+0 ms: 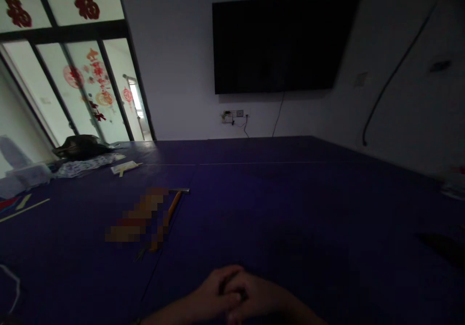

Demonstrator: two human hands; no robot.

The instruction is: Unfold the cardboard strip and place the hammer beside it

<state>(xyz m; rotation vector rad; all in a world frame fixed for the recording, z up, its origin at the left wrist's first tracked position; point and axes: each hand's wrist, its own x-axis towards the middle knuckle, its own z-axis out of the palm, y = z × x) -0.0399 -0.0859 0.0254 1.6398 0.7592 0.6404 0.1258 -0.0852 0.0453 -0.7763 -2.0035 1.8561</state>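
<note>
My left hand [210, 293] and my right hand [254, 291] are clasped together at the bottom centre, over the dark blue table surface [276, 194]. Their fingers are folded into each other, and no object shows between them. Up and to the left of the hands lies a hammer [175, 206] with an orange-brown handle and a metal head. Beside it is a blurred brown and dark red item [134, 221] whose details I cannot make out. Neither hand touches these things.
At the back left are a white packet [124, 167], a patterned cloth [85, 165], a black bag [83, 147] and a clear plastic box [34, 174]. Yellowish strips [24, 210] lie at the left edge. A television [283, 44] hangs on the wall.
</note>
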